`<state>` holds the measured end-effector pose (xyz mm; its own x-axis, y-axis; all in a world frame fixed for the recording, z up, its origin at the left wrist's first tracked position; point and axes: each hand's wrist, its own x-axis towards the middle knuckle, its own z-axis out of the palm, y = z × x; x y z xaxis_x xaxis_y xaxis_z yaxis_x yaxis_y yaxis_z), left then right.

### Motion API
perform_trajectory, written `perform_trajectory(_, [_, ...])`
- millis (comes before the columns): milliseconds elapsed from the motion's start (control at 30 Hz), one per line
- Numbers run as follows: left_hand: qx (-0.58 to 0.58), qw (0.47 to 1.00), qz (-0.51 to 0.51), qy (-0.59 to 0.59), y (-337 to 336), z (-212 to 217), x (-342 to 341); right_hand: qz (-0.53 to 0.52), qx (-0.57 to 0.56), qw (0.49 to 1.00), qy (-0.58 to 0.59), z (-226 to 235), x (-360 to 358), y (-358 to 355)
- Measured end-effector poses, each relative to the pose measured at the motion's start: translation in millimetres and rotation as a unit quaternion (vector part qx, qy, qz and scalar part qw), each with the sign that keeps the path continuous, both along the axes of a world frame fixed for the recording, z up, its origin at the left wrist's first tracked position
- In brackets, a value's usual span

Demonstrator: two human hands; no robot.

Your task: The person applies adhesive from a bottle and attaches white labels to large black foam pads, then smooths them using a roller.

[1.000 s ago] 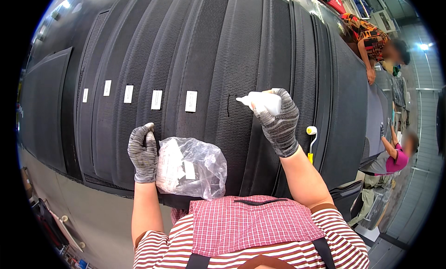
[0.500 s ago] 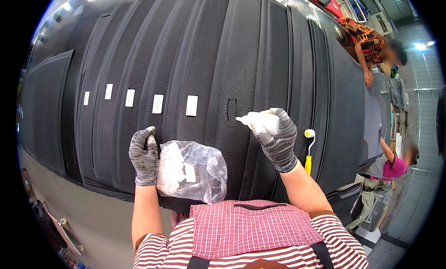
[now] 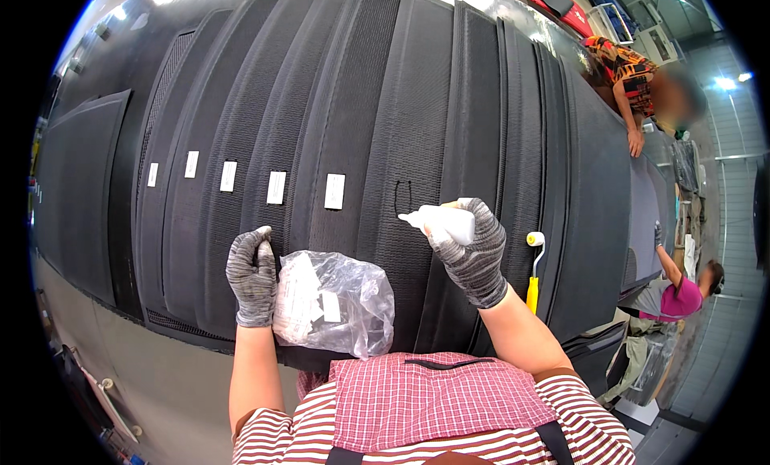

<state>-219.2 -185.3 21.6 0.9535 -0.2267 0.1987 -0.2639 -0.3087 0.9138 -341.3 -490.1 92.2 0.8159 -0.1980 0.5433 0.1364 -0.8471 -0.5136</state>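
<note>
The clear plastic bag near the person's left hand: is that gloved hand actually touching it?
Touching. The head view shows the left hand resting on the black panel with its side pressed against the bag, no gap between.

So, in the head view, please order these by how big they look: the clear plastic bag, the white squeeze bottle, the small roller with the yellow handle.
1. Clear plastic bag, clearly the largest.
2. White squeeze bottle and roller with the yellow handle: these look about alike in length. The right hand hides part of the bottle, so I cannot rank them.

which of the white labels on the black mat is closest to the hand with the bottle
The rightmost white label, last in the row of five, lies nearest the right hand.
</note>
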Motion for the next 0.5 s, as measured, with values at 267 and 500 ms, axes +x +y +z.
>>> perform_trajectory(267, [0.012,1.000,0.014,0.001,2,-3,0,-0.003,-0.043,0.999,0.023,8,-2,-5])
perform_trajectory(500, [0.004,1.000,0.008,-0.003,0,0,2,-0.030,0.015,0.999,0.043,5,-4,-5])
